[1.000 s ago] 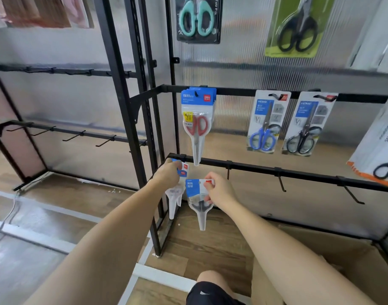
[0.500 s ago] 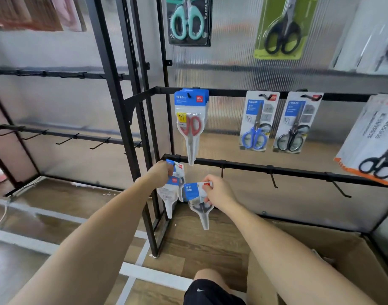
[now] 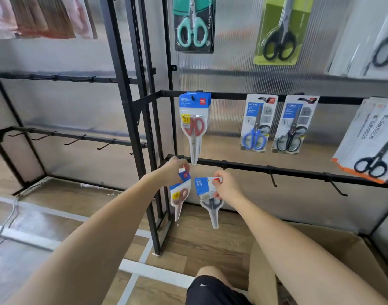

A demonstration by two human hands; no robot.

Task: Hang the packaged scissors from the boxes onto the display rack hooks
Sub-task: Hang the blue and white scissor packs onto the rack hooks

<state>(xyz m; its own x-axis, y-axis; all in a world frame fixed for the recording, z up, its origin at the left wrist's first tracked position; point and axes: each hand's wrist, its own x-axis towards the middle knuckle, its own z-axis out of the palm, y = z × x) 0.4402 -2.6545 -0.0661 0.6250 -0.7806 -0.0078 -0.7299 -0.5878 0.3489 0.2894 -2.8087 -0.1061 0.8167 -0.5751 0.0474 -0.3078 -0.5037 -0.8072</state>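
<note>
Left hand pinching the top of a red-handled scissors pack just under the lower rail, right hand gripping a grey-handled scissors pack beside it, cardboard box below right.

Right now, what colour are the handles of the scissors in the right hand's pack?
Dark grey, seen in the head view: the pack the right hand holds.
</note>
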